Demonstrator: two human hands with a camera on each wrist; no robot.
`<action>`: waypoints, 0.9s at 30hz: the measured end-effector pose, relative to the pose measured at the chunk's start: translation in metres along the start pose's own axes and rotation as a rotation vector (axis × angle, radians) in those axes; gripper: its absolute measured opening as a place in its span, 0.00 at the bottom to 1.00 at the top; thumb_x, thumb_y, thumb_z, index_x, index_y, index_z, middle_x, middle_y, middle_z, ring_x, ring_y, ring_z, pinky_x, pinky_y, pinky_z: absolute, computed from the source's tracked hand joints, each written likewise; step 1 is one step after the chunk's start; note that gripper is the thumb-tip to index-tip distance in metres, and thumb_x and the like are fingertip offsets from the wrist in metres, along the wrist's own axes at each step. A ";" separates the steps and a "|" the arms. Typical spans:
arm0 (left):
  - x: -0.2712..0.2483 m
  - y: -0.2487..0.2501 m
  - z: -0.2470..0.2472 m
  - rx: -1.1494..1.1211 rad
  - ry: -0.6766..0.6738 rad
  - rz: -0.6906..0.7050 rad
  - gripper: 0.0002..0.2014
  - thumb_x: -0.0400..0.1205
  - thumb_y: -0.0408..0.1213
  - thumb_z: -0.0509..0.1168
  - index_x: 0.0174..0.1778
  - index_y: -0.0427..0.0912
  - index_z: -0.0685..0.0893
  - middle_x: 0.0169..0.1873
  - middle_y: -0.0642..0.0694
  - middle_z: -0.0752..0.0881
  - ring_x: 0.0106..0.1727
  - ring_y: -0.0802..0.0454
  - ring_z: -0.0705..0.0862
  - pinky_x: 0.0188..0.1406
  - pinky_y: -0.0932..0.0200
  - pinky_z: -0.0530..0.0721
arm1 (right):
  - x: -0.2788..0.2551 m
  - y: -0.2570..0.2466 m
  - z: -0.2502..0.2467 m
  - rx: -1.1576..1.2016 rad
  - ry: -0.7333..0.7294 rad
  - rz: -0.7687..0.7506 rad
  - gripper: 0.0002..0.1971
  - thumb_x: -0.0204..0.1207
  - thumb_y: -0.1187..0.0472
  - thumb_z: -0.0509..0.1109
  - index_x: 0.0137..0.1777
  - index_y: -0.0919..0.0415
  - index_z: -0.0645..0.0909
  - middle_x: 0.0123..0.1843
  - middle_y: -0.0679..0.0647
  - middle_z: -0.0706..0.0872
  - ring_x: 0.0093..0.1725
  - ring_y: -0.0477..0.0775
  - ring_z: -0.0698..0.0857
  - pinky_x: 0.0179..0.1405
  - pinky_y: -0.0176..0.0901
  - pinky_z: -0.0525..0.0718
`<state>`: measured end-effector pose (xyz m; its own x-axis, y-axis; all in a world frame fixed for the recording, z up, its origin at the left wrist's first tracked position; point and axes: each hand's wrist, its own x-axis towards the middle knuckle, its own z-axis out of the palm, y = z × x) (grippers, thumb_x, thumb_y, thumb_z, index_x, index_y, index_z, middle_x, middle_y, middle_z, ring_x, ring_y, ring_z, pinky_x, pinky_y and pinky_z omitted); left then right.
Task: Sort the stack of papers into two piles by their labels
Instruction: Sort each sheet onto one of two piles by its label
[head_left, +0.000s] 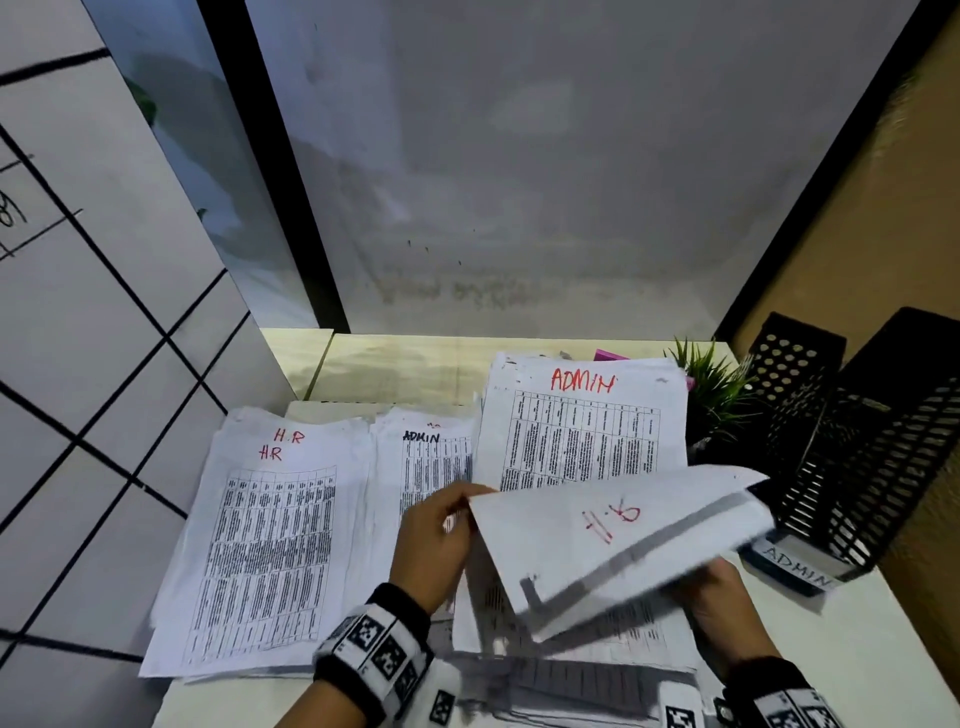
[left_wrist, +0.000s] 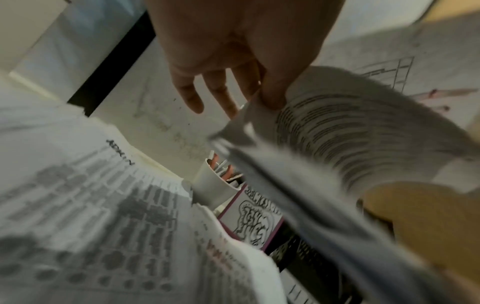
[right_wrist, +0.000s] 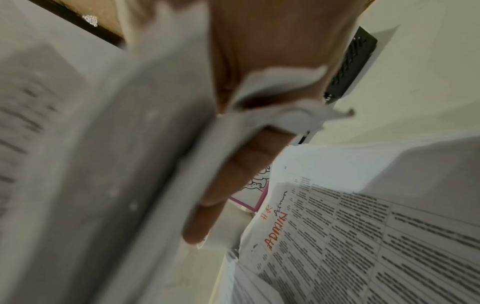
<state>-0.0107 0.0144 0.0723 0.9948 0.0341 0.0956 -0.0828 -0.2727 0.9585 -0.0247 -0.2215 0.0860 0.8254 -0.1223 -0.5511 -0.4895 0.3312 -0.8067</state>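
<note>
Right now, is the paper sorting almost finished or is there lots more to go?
Partly done. An HR pile and a black-lettered ADMIN pile already lie on the table's left. In hand: both the left hand and right hand hold a lifted sheet with a red label showing through its back. Left: the stack underneath, topped by a red ADMIN page. How many sheets remain, I can't tell.

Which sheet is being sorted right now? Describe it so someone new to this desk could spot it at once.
Start at the black mesh file tray on the desk's right side; just left of it lies the tall stack topped with a red ADMIN label. The lifted sheet is in the air in front of that stack, held between the left hand and right hand. Unlike the flat piles, it is raised and curled, its red mark showing reversed through the paper.
</note>
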 end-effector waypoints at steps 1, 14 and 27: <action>0.003 0.003 0.002 -0.104 0.019 -0.058 0.22 0.80 0.20 0.63 0.41 0.55 0.90 0.44 0.56 0.91 0.51 0.57 0.87 0.53 0.60 0.83 | -0.010 0.009 -0.031 0.090 -0.102 -0.114 0.22 0.58 0.73 0.80 0.54 0.73 0.82 0.48 0.71 0.89 0.50 0.66 0.89 0.42 0.48 0.88; 0.026 -0.047 -0.137 0.086 0.578 -0.298 0.10 0.74 0.31 0.75 0.42 0.40 0.78 0.47 0.43 0.86 0.51 0.44 0.84 0.48 0.55 0.80 | 0.001 0.010 -0.078 0.040 0.097 -0.149 0.21 0.61 0.73 0.76 0.56 0.64 0.82 0.42 0.55 0.93 0.31 0.51 0.91 0.24 0.38 0.86; 0.021 -0.114 -0.210 0.555 0.251 -0.634 0.23 0.78 0.19 0.63 0.71 0.26 0.74 0.79 0.33 0.65 0.77 0.35 0.68 0.76 0.48 0.64 | 0.010 0.017 -0.070 -0.040 0.029 -0.131 0.25 0.51 0.70 0.77 0.52 0.66 0.83 0.43 0.60 0.93 0.33 0.57 0.91 0.27 0.45 0.88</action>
<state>0.0069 0.2481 0.0209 0.7962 0.5302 -0.2916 0.5862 -0.5564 0.5889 -0.0442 -0.2822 0.0521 0.8746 -0.1896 -0.4463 -0.3897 0.2728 -0.8796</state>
